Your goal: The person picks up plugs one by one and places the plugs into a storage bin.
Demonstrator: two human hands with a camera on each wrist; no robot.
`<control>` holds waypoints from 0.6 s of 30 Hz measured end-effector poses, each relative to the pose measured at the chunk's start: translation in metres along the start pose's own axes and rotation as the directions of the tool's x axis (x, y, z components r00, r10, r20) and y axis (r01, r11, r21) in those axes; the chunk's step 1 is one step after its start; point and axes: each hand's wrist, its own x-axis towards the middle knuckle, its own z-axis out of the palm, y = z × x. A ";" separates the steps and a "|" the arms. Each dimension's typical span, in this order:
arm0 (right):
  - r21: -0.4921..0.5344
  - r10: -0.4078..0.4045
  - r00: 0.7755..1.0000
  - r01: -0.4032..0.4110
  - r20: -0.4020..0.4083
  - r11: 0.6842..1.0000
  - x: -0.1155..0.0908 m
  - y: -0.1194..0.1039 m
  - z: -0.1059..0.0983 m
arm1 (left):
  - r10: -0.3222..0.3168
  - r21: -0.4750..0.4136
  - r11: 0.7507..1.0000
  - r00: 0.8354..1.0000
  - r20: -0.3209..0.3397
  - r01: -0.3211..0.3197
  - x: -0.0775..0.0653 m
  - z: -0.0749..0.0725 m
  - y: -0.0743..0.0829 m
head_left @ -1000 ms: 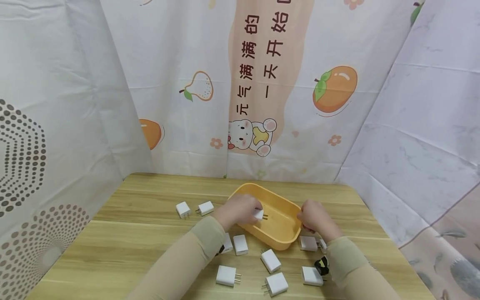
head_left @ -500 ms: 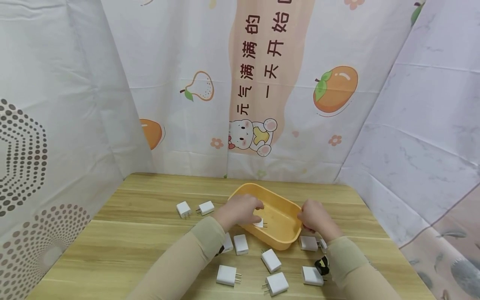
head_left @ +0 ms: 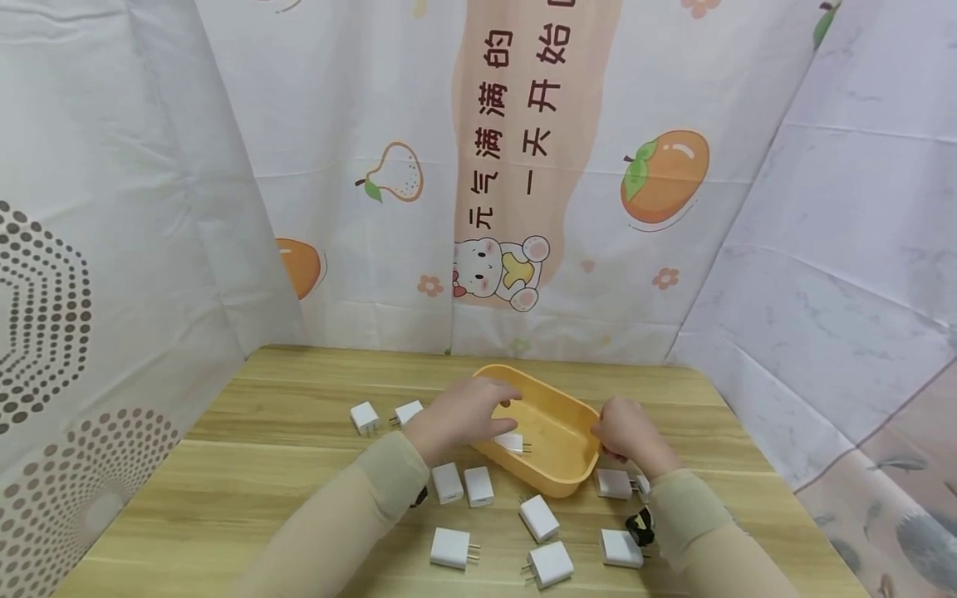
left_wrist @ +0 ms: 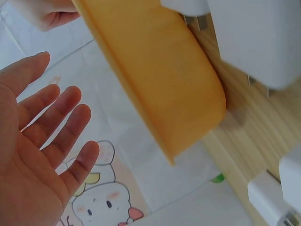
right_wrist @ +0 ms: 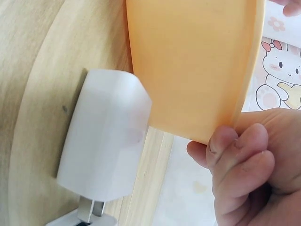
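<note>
A yellow-orange plastic basket (head_left: 557, 428) stands on the table with one white charger plug (head_left: 512, 443) lying inside it. Over the basket's left edge hovers my left hand (head_left: 467, 413); in the left wrist view its fingers (left_wrist: 70, 129) are spread and hold nothing. My right hand (head_left: 626, 430) grips the basket's right rim, with curled fingers and thumb pinching the wall in the right wrist view. Just below that hand lies another white charger plug (right_wrist: 106, 136), its metal prongs showing.
Several white charger plugs lie around the basket, among them one at the far left (head_left: 365, 418), one in front (head_left: 452, 548) and one at the right (head_left: 621, 548). A printed curtain (head_left: 374, 249) hangs behind the wooden table (head_left: 247, 457).
My left hand has let go of a charger plug, which now lies in the basket, and has drawn back to the left with its fingers apart. My right hand stays on the rim.
</note>
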 end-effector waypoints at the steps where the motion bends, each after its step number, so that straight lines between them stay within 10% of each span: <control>1: 0.002 0.003 1.000 -0.003 0.002 1.000 0.000 -0.001 0.000 | -0.004 -0.001 1.000 1.000 0.001 0.004 -0.002 -0.002 -0.001; 18: 0.041 0.014 1.000 -0.014 -0.002 0.999 -0.003 -0.005 -0.001 | -0.051 -0.061 0.997 0.997 -0.057 0.048 -0.048 -0.040 -0.029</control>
